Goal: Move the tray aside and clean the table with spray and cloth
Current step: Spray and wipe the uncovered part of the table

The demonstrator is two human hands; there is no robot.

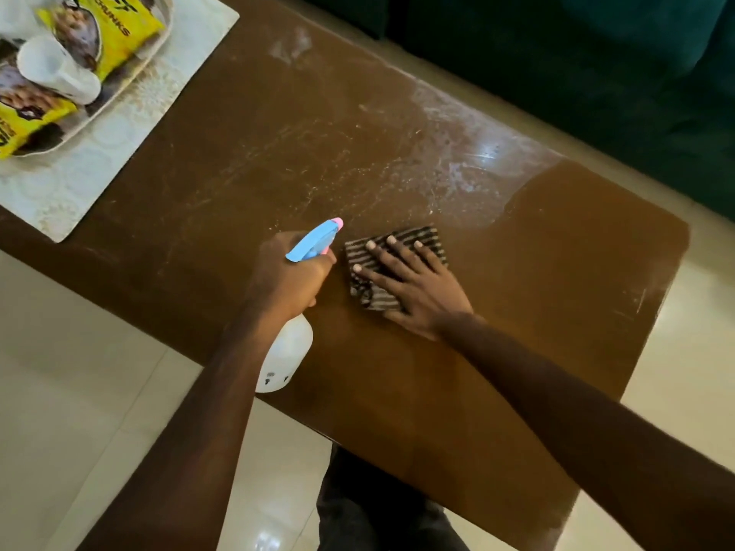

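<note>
My left hand (288, 278) grips the neck of a white spray bottle (286, 353) with a blue trigger head and pink nozzle, pointing away across the brown wooden table (537, 272). My right hand (413, 284) lies flat with spread fingers on a folded striped grey cloth (382, 248), pressing it onto the tabletop just right of the nozzle. White smears and droplets cover the table's middle and far part; the near right part looks smooth. The tray (131, 85) sits at the far left on a pale placemat, holding yellow snack packets and a white cup.
The pale placemat (79, 173) lies under the tray at the table's left end. A dark green sofa (596, 65) stands beyond the far table edge. Pale floor tiles (79, 351) surround the table, and my dark trousers (378, 511) show below its near edge.
</note>
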